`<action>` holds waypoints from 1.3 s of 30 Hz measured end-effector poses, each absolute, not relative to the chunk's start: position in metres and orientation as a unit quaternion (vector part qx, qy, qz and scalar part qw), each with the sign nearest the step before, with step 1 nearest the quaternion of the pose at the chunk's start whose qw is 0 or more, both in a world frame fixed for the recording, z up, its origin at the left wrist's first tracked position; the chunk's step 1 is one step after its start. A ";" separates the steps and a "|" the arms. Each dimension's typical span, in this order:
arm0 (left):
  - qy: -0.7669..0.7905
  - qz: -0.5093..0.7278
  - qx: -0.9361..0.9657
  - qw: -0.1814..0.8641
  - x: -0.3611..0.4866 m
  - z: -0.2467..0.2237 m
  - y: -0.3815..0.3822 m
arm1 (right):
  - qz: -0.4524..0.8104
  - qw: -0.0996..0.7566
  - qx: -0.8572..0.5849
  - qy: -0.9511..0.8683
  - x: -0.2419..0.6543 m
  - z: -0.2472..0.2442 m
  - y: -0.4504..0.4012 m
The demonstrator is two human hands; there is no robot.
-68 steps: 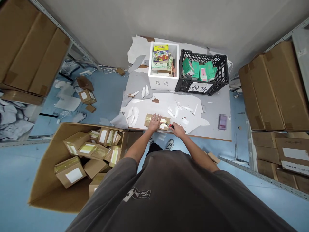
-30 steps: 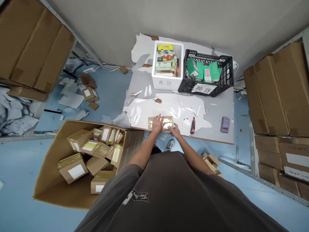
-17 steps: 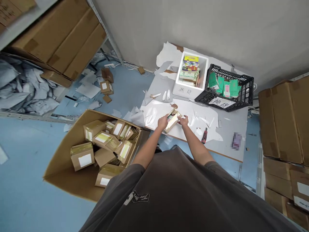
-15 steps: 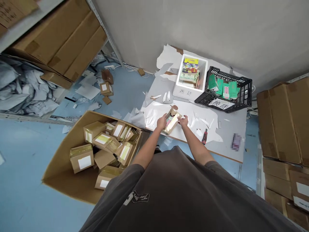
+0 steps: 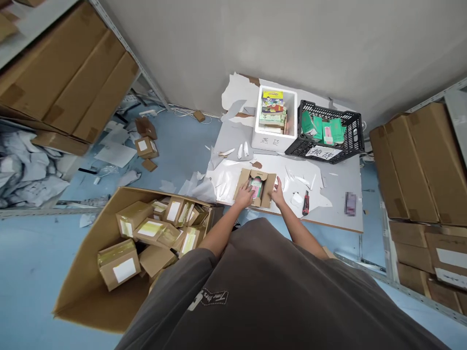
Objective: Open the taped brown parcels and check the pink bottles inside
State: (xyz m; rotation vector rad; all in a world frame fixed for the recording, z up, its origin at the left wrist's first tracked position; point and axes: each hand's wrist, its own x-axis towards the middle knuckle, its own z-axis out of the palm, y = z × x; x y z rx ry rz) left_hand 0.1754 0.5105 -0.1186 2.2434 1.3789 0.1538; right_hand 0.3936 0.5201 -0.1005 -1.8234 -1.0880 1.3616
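Note:
A small cardboard box (image 5: 268, 187) lies on the white-covered table in front of me, its flaps folded out to both sides. Inside it shows a pink-and-green package (image 5: 256, 186). My left hand (image 5: 245, 194) reaches over the left flap, fingers stretched out and touching the package. At the right flap, my right hand (image 5: 278, 194) grips the cardboard edge between thumb and fingers. A red-and-black utility knife (image 5: 305, 203) lies to the right of the box, beside a crumpled white scrap (image 5: 296, 199).
Behind the box stand a white foam box (image 5: 273, 141) of colourful packs and a black crate (image 5: 350, 151) with green packs. A large open carton (image 5: 78, 272) of taped parcels is at my left. Torn paper litters the table (image 5: 337, 214). Stacked cartons (image 5: 419, 160) stand at right.
The small box has gone from closed-in between both hands to lying spread open on the table. My left hand has moved onto the package inside. The whole view has shifted slightly.

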 end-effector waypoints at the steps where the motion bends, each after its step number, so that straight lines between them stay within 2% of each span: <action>1: 0.508 0.056 0.824 0.246 0.180 -0.118 0.508 | 0.523 0.304 -0.693 -0.393 0.403 -0.104 0.516; 9: 0.488 -0.013 0.796 0.357 0.177 -0.104 0.520 | 0.567 0.293 -0.723 -0.265 0.408 -0.147 0.487; 16: 0.462 -0.089 0.799 0.374 0.151 -0.086 0.507 | 0.498 0.274 -0.754 -0.329 0.413 -0.158 0.492; 19: 0.482 -0.112 0.795 0.349 0.161 -0.089 0.493 | 0.451 0.230 -0.772 -0.383 0.417 -0.150 0.498; 22: 0.504 -0.089 0.793 0.331 0.174 -0.095 0.484 | 0.331 0.195 -0.760 -0.525 0.417 -0.137 0.505; 25: 0.521 -0.060 0.781 0.340 0.182 -0.100 0.480 | 0.240 0.158 -0.655 -0.699 0.409 -0.124 0.514; 28: 0.531 -0.027 0.776 0.339 0.184 -0.103 0.477 | 0.274 0.059 -0.511 -0.813 0.389 -0.116 0.527; 32: 0.538 0.005 0.774 0.334 0.187 -0.104 0.472 | 0.273 -0.054 -0.517 -0.809 0.363 -0.109 0.550; 39: 0.533 0.053 0.782 0.319 0.190 -0.115 0.463 | 0.255 -0.072 -0.537 -0.801 0.356 -0.094 0.599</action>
